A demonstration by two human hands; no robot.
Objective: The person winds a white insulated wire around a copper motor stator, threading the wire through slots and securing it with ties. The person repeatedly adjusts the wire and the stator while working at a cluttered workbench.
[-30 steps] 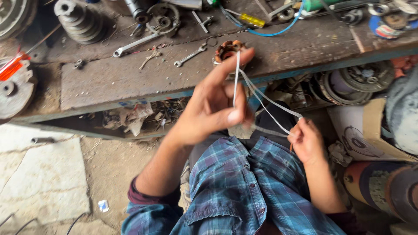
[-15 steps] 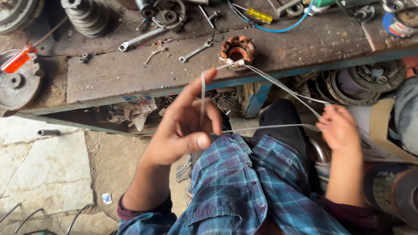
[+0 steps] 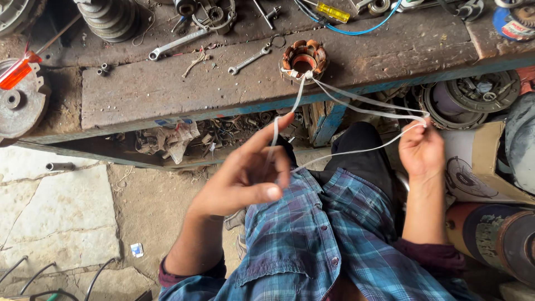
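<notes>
head cam | looks steeply down | close over lap and workbench [image 3: 167, 95]

Round copper-wound motor stator w/ rusty orange core [image 3: 304, 57]: sits upright on worn wooden bench, near front edge. Thin white flat tape [image 3: 356, 100]: several strands run from stator's front rim, taut, fanning down off bench edge; one hangs near-vertical, others stretch rightward.
</notes>
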